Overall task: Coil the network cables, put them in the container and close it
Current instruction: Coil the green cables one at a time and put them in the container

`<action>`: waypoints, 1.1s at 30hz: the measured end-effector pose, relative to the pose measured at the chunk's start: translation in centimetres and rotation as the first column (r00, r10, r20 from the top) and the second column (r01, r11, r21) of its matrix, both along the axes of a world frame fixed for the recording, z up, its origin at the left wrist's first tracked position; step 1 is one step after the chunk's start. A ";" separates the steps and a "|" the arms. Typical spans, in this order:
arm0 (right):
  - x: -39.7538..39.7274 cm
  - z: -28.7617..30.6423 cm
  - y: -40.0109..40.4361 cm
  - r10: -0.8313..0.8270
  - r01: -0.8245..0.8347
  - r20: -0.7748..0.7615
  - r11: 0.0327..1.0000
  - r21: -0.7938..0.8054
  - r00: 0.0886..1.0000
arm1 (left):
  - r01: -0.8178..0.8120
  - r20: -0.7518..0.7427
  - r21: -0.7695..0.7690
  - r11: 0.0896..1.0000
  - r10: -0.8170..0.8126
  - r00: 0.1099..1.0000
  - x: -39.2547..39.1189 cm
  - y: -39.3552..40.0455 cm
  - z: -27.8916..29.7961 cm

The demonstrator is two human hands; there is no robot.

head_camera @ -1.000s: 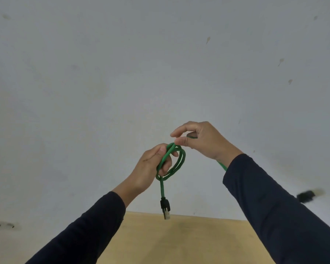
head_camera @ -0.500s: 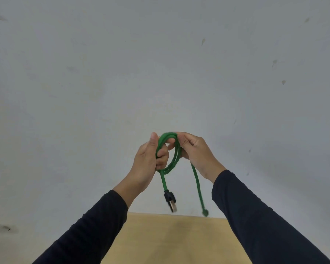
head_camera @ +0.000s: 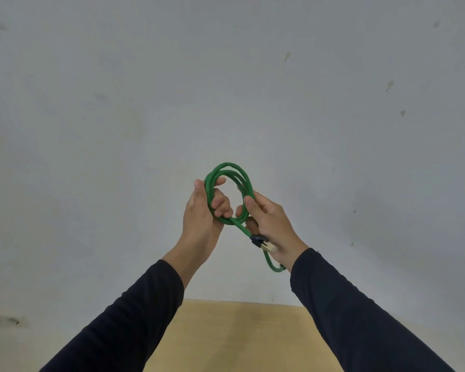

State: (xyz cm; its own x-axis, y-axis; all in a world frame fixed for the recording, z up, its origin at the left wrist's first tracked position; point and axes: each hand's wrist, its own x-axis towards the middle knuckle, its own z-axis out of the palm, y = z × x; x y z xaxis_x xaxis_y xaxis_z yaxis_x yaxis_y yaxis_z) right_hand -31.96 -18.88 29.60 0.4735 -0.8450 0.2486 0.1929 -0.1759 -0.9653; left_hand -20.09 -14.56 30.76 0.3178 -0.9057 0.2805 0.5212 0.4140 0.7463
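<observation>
A green network cable [head_camera: 227, 167] is wound into a small coil of several loops, held up in front of a grey wall. My left hand [head_camera: 202, 218] grips the coil's left side, fingers curled through the loops. My right hand [head_camera: 270, 221] pinches the coil's right side. One end with a black and clear plug [head_camera: 263, 243] sticks out below the coil, across my right palm. A short green tail [head_camera: 273, 265] hangs under my right wrist. No container is in view.
A light wooden table top [head_camera: 239, 336] lies below my arms, its far edge against the grey wall [head_camera: 118, 130]. Dark sleeves cover both forearms.
The coil has grown wider and rounder and now stands above my hands. The hanging tail has shortened, and the plug has swung right onto my right palm.
</observation>
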 end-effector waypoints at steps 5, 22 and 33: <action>-1.0 0.2 -1.5 -0.141 0.077 -0.223 0.959 -0.273 0.964 | 0.036 0.064 0.137 0.990 -0.045 0.997 1.1 0.1 -1.7; -2.3 0.4 -2.9 -0.187 0.041 -0.399 0.937 -0.348 0.898 | 0.079 0.240 0.175 0.981 -0.120 0.963 3.2 -1.1 -1.3; 1.1 -3.3 0.7 -0.407 0.043 -0.587 0.844 -0.535 0.700 | -0.369 0.080 0.157 0.916 0.360 0.929 4.0 -2.9 -1.8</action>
